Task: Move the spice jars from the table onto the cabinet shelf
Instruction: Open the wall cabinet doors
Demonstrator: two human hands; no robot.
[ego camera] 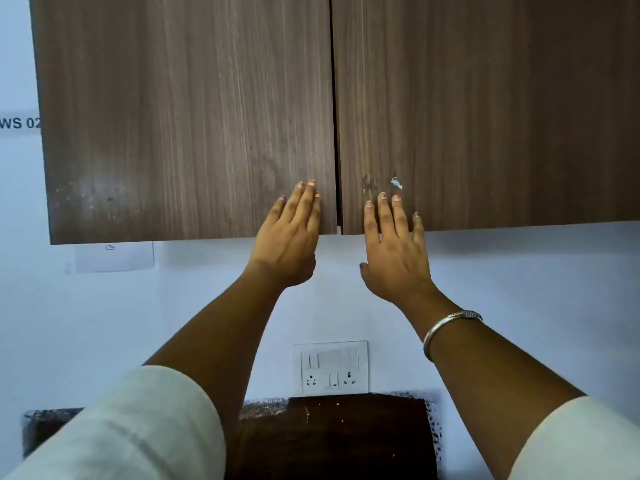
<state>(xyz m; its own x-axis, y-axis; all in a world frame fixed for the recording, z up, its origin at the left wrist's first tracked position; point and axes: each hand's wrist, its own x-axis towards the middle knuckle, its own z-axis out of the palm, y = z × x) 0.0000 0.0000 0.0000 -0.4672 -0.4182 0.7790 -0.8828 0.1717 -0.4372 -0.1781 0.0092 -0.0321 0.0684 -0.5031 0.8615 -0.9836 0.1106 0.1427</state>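
A brown wood-grain wall cabinet fills the upper view, with its left door and right door both closed, so the shelf inside is hidden. My left hand lies flat against the lower inner corner of the left door, fingers together and pointing up. My right hand rests flat on the lower inner corner of the right door, fingers slightly spread. Neither hand holds anything. A thin dark gap runs between the doors. No spice jars are in view.
A white switch and socket plate is on the pale wall below the cabinet. A dark brown panel sits beneath it. A paper label is stuck under the left door. A silver bangle circles my right wrist.
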